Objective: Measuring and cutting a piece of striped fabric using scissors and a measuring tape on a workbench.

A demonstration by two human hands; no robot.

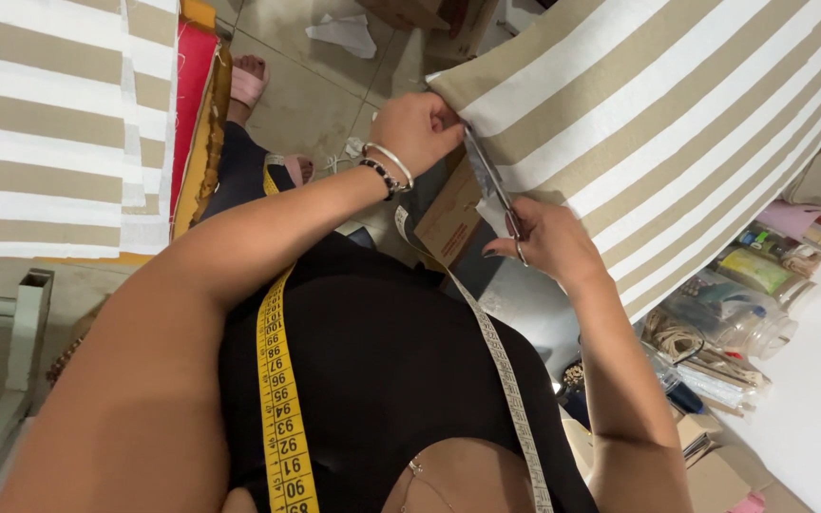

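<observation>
The left hand pinches with closed fingers the corner of the beige-and-white striped fabric cushion. The right hand holds metal scissors at the cushion's edge, fingers through the handles, above the floor.

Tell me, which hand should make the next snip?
Probably the right hand: it holds the scissors, blades at the striped fabric's edge. The left hand pinches the fabric corner, steadying it.

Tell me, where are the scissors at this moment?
In the head view, the scissors are just right of centre, held in the right hand, blades along the striped fabric's edge, just below the left hand.
</observation>
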